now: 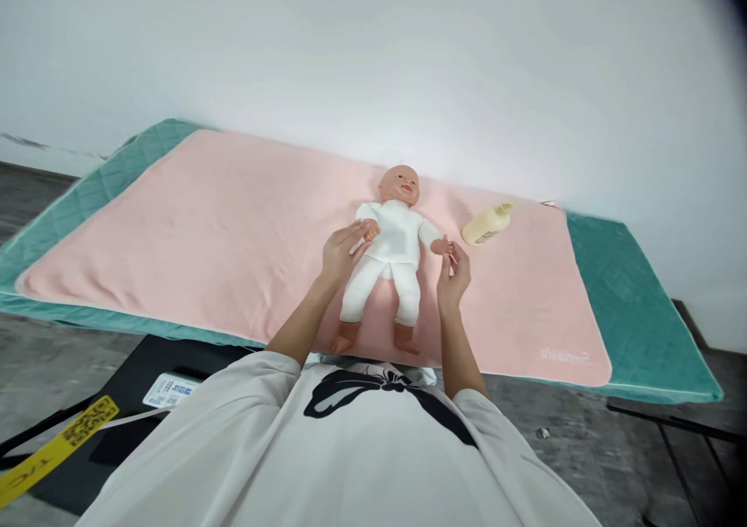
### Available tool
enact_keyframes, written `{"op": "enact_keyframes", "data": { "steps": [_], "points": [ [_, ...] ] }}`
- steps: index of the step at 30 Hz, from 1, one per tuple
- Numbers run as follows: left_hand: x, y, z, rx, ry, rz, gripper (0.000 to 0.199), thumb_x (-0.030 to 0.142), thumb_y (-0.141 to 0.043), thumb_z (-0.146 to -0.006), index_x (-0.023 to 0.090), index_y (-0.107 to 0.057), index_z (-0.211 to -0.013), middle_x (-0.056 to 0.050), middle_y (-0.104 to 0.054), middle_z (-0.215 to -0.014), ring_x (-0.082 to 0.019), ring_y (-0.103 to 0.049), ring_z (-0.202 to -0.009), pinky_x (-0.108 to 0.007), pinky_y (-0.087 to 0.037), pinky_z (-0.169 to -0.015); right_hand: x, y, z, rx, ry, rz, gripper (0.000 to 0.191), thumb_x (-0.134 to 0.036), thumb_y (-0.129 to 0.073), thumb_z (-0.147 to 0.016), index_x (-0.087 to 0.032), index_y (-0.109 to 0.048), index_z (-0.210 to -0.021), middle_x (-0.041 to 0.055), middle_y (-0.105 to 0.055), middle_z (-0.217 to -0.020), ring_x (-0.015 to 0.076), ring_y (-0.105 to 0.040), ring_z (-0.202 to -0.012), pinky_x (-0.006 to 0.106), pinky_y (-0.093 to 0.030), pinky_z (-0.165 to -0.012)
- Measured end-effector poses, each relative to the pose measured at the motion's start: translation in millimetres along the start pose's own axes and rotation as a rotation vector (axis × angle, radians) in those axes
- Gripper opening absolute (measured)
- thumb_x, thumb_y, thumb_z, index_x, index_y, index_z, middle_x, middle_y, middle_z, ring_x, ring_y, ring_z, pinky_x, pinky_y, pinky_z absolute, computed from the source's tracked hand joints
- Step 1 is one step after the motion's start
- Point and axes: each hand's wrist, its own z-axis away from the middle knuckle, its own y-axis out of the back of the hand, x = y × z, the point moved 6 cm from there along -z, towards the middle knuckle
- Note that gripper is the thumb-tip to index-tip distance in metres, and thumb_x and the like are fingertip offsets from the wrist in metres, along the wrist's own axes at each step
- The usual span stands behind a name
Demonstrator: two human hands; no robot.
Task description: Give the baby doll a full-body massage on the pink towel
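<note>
A baby doll in a white top and white trousers lies on its back on a pink blanket, its head toward the wall and its bare feet toward me. With fingers and thumb, my left hand grips the doll's hand on the left side of the picture. On the other side, my right hand pinches the fingers of the doll's outstretched hand. To the right of the doll, a pale yellow pump bottle lies on its side, apart from my right hand.
Under the blanket is a green quilted mattress, set against a white wall. A black surface with a white label and a yellow strap with a printed code are at lower left. Black metal bars show at lower right above the grey floor.
</note>
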Motion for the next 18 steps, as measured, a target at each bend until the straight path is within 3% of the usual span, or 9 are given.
{"op": "enact_keyframes", "data": {
  "steps": [5,10,14,18],
  "points": [
    [-4.1,35.3,-10.1,0.233,0.087,0.103,0.031,0.031,-0.076,-0.078,0.024,-0.073,-0.108,-0.005,-0.069,-0.118,-0.025,-0.059,-0.12,-0.037,-0.04,-0.11,12.4,24.0,-16.1,0.087,-0.103,-0.002,0.039,-0.038,-0.049,-0.093,-0.021,-0.058,-0.127,0.0093,-0.062,-0.127,0.0191,-0.061,-0.116,0.035,-0.049,-0.098],
    [-56.5,70.5,-12.9,0.511,0.311,0.263,0.028,0.038,-0.068,-0.084,0.022,-0.073,-0.107,-0.006,-0.071,-0.112,-0.023,-0.065,-0.111,-0.031,-0.052,-0.091,37.4,34.3,-19.7,0.167,-0.216,-0.01,0.039,-0.037,-0.049,-0.092,-0.019,-0.058,-0.126,0.01,-0.062,-0.126,0.0183,-0.062,-0.113,0.034,-0.049,-0.098],
    [-101.3,80.6,-5.6,0.57,0.574,0.358,0.024,0.038,-0.063,-0.088,0.019,-0.072,-0.101,-0.008,-0.071,-0.107,-0.019,-0.068,-0.104,-0.029,-0.055,-0.088,58.9,33.9,-11.0,0.231,-0.306,-0.017,0.039,-0.033,-0.048,-0.091,-0.015,-0.056,-0.125,0.011,-0.063,-0.125,0.0178,-0.061,-0.115,0.034,-0.048,-0.101],
    [-118.4,82.1,-4.3,0.539,0.636,0.394,0.022,0.038,-0.064,-0.088,0.018,-0.07,-0.095,-0.008,-0.072,-0.101,-0.017,-0.069,-0.098,-0.028,-0.055,-0.091,76.6,29.9,-2.0,0.219,-0.374,-0.009,0.042,-0.031,-0.051,-0.089,-0.014,-0.053,-0.127,0.011,-0.063,-0.125,0.0173,-0.061,-0.114,0.032,-0.046,-0.103]
  ]
}}
